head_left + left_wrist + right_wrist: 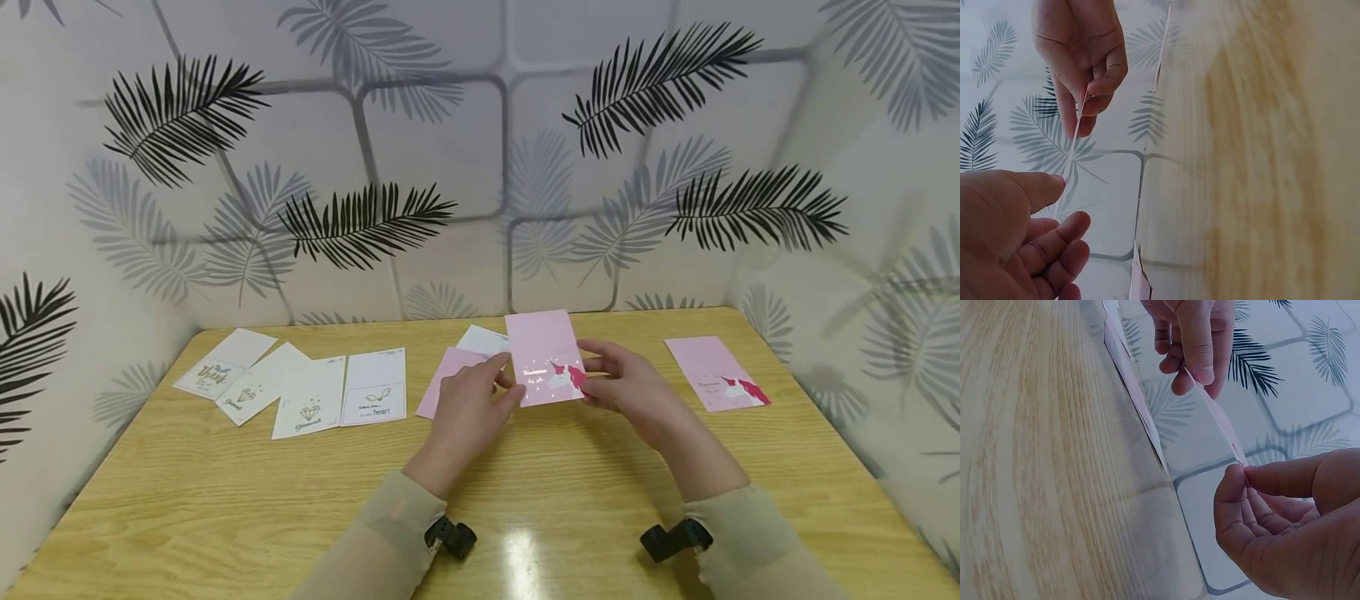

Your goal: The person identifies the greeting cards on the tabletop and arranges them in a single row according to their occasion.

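A pink card with a unicorn print (546,354) is held up above the table between both hands. The right hand (637,392) pinches its right edge near the lower corner; in the right wrist view that hand (1291,519) has thumb and forefinger on the card (1219,419). At the card's left edge is the left hand (472,412), its thumb against the lower left part. The left wrist view shows the card (1074,150) edge-on, with the left hand's (1022,237) thumb touching it and the other fingers loosely bent.
Several white cards (307,400) with gold prints lie in a row at the left. Behind the left hand lie a pink card (447,375) and a white card (480,339). Another pink unicorn card (712,371) lies at the right, and a patterned wall covering (450,167) rises behind the table (225,508).
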{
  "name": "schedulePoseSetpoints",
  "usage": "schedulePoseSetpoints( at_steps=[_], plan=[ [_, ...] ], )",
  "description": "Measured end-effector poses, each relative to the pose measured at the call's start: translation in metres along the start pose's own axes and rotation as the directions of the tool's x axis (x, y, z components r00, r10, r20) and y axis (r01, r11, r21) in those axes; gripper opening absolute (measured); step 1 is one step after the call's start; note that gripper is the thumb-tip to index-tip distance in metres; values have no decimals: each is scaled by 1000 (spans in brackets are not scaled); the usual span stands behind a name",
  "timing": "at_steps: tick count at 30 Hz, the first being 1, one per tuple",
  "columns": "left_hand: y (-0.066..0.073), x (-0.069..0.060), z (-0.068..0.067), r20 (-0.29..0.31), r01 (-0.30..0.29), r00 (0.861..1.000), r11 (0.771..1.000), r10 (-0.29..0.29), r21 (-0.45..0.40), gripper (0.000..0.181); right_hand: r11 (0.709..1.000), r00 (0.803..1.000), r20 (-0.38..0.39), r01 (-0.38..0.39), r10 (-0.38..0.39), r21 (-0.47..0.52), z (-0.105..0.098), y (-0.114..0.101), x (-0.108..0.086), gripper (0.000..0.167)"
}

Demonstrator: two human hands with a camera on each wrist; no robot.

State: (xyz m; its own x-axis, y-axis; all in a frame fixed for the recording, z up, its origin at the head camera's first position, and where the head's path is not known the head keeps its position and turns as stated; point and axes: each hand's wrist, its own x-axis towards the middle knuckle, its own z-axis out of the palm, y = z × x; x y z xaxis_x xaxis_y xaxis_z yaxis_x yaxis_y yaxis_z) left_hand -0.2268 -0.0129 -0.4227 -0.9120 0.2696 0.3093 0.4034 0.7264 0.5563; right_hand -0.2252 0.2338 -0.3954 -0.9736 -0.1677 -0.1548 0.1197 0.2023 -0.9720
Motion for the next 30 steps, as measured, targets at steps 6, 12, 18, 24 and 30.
schedulePoseSetpoints(
  at_steps=[6,12,18,24,30],
  plan=[
    [4,2,2,-46,-3,999,1000,2,-14,48,1000,1000,0,3,-3,3,-1,0,-2,68],
    [11,5,7,-72,-21,997,1000,21,2,31,1000,1000,-15,10,-10,3,-5,4,-5,68],
    [24,7,15,-46,-48,998,992,53,115,14,998,998,-47,30,-33,-55,-17,5,-13,65],
    [42,10,27,-11,-51,999,987,53,155,29,993,995,-91,38,-48,-110,-33,7,-24,62],
    [61,15,39,7,-62,998,979,62,194,34,985,990,-128,30,-53,-169,-50,14,-30,59]
  ],
)
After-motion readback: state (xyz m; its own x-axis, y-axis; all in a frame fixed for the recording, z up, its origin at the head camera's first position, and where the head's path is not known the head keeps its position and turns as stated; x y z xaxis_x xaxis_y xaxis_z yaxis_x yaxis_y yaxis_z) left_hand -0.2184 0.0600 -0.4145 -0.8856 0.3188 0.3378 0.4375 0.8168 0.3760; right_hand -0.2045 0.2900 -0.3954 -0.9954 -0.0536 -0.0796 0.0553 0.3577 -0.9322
